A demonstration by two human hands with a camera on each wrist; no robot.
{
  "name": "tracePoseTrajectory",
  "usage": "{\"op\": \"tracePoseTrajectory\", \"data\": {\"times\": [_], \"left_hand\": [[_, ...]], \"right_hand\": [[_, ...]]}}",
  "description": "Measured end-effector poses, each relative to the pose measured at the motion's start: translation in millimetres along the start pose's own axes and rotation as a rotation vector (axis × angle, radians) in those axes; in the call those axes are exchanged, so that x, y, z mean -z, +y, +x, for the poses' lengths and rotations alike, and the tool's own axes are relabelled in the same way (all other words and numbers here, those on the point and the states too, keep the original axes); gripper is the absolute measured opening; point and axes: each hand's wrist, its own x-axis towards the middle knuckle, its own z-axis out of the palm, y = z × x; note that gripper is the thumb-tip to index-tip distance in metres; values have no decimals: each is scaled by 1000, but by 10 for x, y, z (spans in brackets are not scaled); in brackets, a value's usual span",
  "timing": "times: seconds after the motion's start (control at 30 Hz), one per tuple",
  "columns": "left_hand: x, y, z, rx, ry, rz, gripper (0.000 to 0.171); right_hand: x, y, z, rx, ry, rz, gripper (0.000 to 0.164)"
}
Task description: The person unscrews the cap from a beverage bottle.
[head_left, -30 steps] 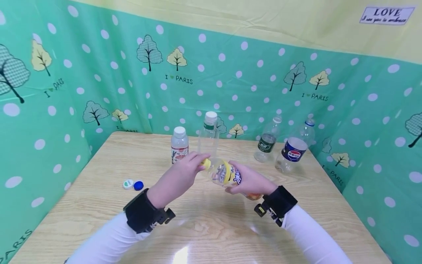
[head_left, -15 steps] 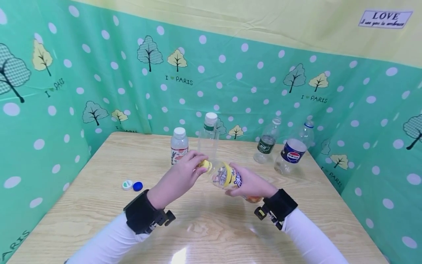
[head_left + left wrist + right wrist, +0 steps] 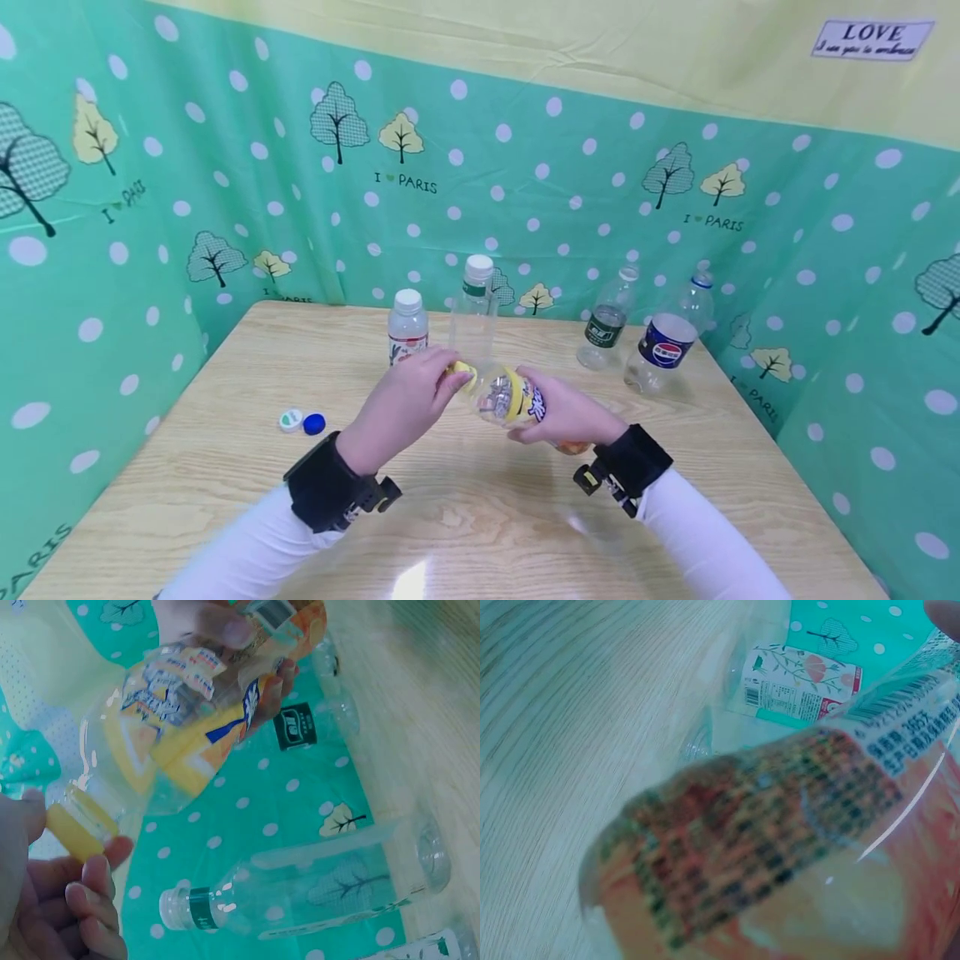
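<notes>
In the head view, my right hand grips a clear plastic bottle with a yellow and orange label around its body. The bottle is tilted above the table, its neck toward the left. My left hand pinches the yellow cap at the bottle's mouth between thumb and fingers. A yellow ring on the neck shows in the left wrist view, with a small gap between it and the cap. Whether the cap's thread still catches, I cannot tell. The bottle's printed label fills much of the right wrist view.
Behind my hands stand a white-capped small bottle and a tall clear bottle. Two uncapped-looking bottles, green-labelled and blue-labelled, stand back right. A white cap and a blue cap lie left on the wooden table.
My left hand has turned at the yellow cap, its thumb shifting along the cap's near side. The bottle stays nearly in place in my right hand, moving only slightly.
</notes>
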Motion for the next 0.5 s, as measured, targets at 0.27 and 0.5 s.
{"op": "tracePoseTrajectory", "data": {"times": [0.27, 0.5], "left_hand": [[14, -30, -7, -100, 43, -131, 42], [72, -68, 23, -126, 16, -156, 31]], "right_hand": [[-7, -8, 16, 1, -15, 38, 69], [20, -8, 23, 11, -8, 42, 65]]}}
